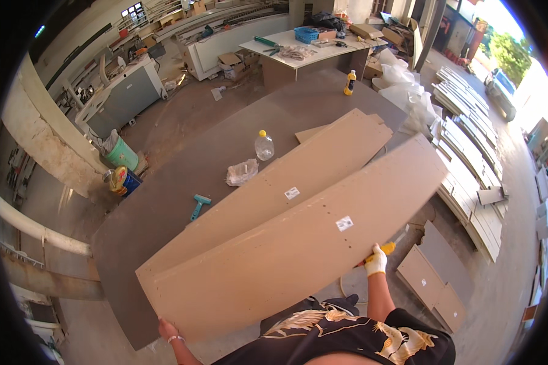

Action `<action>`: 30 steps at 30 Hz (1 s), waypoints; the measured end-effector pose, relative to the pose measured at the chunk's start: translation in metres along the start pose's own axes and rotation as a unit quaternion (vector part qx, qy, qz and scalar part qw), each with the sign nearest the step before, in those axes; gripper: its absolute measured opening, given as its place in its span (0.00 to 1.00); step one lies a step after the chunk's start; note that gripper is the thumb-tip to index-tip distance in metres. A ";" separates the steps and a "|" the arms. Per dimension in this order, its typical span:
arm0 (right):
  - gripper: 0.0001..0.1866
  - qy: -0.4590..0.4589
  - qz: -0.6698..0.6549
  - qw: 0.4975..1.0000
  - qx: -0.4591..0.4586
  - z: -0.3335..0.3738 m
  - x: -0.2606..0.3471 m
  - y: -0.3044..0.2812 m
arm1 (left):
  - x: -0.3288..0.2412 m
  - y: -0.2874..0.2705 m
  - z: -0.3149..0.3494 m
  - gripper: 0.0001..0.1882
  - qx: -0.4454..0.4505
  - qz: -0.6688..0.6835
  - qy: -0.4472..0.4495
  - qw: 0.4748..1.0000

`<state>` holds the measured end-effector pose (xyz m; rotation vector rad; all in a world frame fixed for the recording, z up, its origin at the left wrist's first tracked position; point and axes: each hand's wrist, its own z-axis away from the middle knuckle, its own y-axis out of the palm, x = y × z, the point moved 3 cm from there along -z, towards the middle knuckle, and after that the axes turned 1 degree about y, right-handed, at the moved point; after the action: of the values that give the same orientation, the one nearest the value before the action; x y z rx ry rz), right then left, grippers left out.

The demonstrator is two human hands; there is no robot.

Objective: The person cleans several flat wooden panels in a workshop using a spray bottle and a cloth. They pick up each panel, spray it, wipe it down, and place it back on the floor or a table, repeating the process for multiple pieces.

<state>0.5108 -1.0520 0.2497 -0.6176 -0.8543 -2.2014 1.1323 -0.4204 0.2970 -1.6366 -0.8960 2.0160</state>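
A long beige board (298, 243) with a small white label lies tilted in front of me, its near edge at my body. My bare left hand (168, 329) grips its near left corner, with a band on the wrist; the fingers are partly hidden under the board. At the right part of the near edge, my right hand (376, 261), in a white glove, is closed on the edge and also holds a yellow-handled tool (388, 248), whose kind I cannot make out. Behind lies a second beige board (268, 188), partly covered by the front one.
The boards rest over a large dark table (128, 243). On it are a teal scraper (199, 207), a crumpled plastic bag (242, 173), a clear bottle (264, 147) and a yellow bottle (350, 83). Stacked panels (469, 176) line the right floor; cut boards (429, 280) lie nearer.
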 end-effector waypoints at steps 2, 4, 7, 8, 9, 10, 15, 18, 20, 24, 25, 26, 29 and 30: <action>0.08 -0.007 0.008 0.999 0.040 0.007 -0.026 0.058 | 0.022 -0.024 -0.006 0.33 -0.023 0.037 0.030 0.999; 0.06 0.037 0.061 0.996 0.050 0.014 -0.048 0.101 | 0.040 -0.041 -0.008 0.32 -0.042 0.025 0.022 0.999; 0.09 0.057 0.116 0.990 0.063 0.013 -0.078 0.149 | 0.056 -0.060 -0.013 0.36 -0.081 0.007 0.042 0.996; 0.08 0.053 0.149 0.985 0.067 0.009 -0.087 0.161 | 0.061 -0.063 -0.016 0.36 -0.067 0.003 0.008 0.998; 0.07 0.058 0.173 0.981 0.072 0.004 -0.094 0.168 | 0.067 -0.065 -0.017 0.36 -0.050 -0.001 -0.025 0.998; 0.06 0.056 0.202 0.977 0.049 -0.001 -0.101 0.171 | 0.070 -0.066 -0.019 0.36 -0.033 -0.007 -0.058 0.998; 0.07 0.031 0.261 0.960 0.093 -0.015 -0.121 0.186 | 0.062 -0.063 -0.033 0.34 -0.090 0.035 -0.047 0.994; 0.08 0.017 0.272 0.957 0.097 -0.010 -0.122 0.194 | 0.051 -0.053 -0.051 0.31 -0.074 0.051 -0.072 0.993; 0.07 0.031 0.314 0.940 0.128 0.000 -0.124 0.201 | 0.036 -0.048 -0.072 0.31 -0.073 0.015 -0.066 0.995; 0.10 0.010 0.418 0.896 0.148 0.023 -0.113 0.197 | 0.006 -0.041 -0.101 0.26 -0.071 -0.112 -0.071 0.989; 0.11 -0.015 0.443 0.885 0.144 0.028 -0.106 0.192 | -0.001 -0.037 -0.104 0.25 -0.052 -0.151 -0.105 0.982; 0.11 -0.046 0.465 0.871 0.150 0.029 -0.096 0.191 | -0.010 -0.031 -0.101 0.23 -0.078 -0.191 -0.110 0.972; 0.19 -0.073 0.405 0.908 0.081 0.038 -0.070 0.164 | -0.052 0.009 -0.079 0.18 -0.128 -0.282 -0.089 0.947; 0.21 -0.065 0.404 0.910 0.064 0.041 -0.062 0.150 | -0.076 0.032 -0.074 0.18 -0.134 -0.301 -0.033 0.943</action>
<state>0.6692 -1.0790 0.2975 -0.8696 -0.6364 -1.3535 1.2249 -0.4763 0.3213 -1.2056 -1.5317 1.5730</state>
